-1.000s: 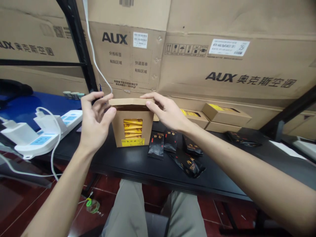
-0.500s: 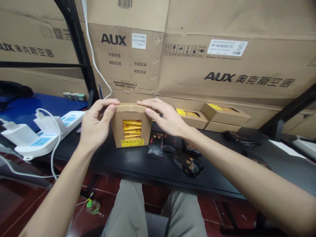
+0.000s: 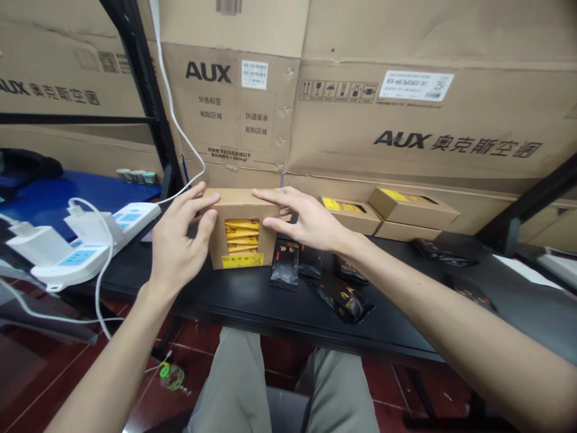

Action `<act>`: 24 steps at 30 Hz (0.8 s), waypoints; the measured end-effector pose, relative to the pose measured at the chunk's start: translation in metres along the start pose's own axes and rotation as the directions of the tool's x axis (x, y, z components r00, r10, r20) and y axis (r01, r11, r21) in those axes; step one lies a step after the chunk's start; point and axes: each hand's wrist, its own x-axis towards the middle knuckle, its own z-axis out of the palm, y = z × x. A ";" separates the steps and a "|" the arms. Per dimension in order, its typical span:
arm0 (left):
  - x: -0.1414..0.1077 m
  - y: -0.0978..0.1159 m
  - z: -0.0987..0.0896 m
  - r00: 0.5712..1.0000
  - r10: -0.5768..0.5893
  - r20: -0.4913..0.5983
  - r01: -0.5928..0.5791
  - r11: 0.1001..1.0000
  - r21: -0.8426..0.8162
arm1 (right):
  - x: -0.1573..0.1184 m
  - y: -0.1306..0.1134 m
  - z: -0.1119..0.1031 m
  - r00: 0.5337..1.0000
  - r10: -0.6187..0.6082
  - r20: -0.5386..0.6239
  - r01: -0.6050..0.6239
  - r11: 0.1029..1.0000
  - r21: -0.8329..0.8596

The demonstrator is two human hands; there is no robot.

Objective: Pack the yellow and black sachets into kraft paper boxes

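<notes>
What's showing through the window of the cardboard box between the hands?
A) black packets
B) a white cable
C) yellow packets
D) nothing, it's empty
C: yellow packets are stacked behind the window of the cardboard box, which sits between the left hand and the right hand.

- The place was a cramped stockroom used for packing.
- Large AUX air-conditioner cartons [image 3: 406,102] filled the upper frame, with a black metal rack [image 3: 144,90] at upper left.
- Small kraft boxes [image 3: 410,204] and black foil packets [image 3: 285,267] lay along a black counter [image 3: 225,300] at centre right.
- A white power strip [image 3: 72,260] sat at left, above a red tiled floor [image 3: 433,385].
</notes>
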 end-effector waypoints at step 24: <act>-0.047 -0.027 0.010 0.876 -0.250 0.412 0.205 0.967 0.150 | -0.066 0.125 -0.046 -0.065 0.954 -0.292 -0.232 0.270 0.935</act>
